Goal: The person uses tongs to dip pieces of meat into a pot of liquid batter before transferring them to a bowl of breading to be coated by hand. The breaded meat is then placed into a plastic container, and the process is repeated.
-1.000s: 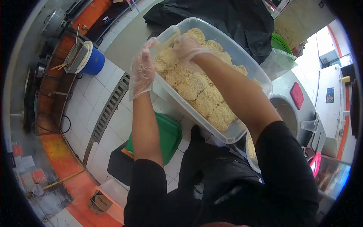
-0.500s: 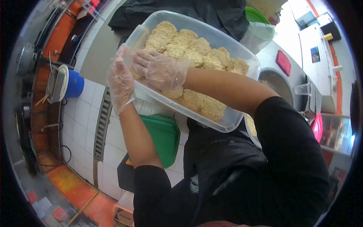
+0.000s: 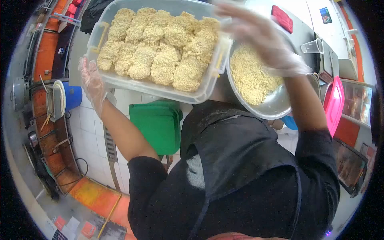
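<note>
A clear plastic container (image 3: pixel 152 89) holds several crumb-coated pieces (image 3: pixel 141 64), set close together in rows. My left hand (image 3: pixel 93 82), in a clear plastic glove, is at the container's lower left corner, its fingers up against the end wall. My right hand (image 3: pixel 266 40), gloved too and blurred by motion, is in the air by the container's right end, its fingers stretched out with nothing visible in them. Below it, a metal bowl (image 3: pixel 276 110) contains loose pale crumbs (image 3: pixel 254 76).
Under the container's front side is a green bin (image 3: pixel 156 127) on the tiled floor. A clear plastic cup (image 3: pixel 312 47) and a red cloth (image 3: pixel 282 19) are on the counter at right. Farther right is a pink object (image 3: pixel 334 105); a blue bucket (image 3: pixel 73 95) is at far left.
The container has shifted left, and more of the crumb bowl shows. My right hand has left the coated pieces at the container's left end and swung right. My left hand stays by the left end.
</note>
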Demonstrator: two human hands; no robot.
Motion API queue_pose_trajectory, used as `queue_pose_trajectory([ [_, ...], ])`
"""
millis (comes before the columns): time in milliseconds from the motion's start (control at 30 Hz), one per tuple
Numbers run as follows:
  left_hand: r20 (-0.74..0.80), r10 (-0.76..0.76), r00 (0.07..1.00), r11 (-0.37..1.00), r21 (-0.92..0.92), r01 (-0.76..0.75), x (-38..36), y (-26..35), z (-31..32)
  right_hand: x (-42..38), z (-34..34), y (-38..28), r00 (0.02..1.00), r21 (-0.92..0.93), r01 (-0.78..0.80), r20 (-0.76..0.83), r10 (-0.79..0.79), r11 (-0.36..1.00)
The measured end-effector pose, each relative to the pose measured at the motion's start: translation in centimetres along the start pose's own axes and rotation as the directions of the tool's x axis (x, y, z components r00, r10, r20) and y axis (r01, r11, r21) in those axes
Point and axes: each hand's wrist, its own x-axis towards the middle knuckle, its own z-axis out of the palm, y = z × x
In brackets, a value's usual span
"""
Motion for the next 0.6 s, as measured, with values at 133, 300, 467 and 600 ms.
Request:
queue_pose_trajectory([
  [133, -0.022, 0.066, 0.998, 0.890, 0.453, -0.049, -2.4, 5.1, 1.4, -13.1, -13.7, 6.3, 0.811, 0.501, -0.012, -0.501, 0.301, 0.865],
  [300, 0.128, 0.182, 0.975, 0.762, 0.609, -0.222, -7.0, 9.4, 5.1, -19.0, -13.6, 8.8, 0.642, 0.335, -0.610, -0.323, 0.696, 0.718],
  [467, -0.503, 0.020, 0.864, 0.933, 0.320, 0.164, -13.7, 12.7, 10.2, -24.2, -10.1, 9.8, 0.945, -0.472, -0.309, -0.247, 0.213, 0.826],
  [600, -0.265, -0.522, 0.811, 0.784, -0.523, 0.334, -18.1, 15.6, 11.7, -28.7, -9.0, 6.7, 0.985, -0.377, -0.156, -0.133, 0.114, 0.913],
])
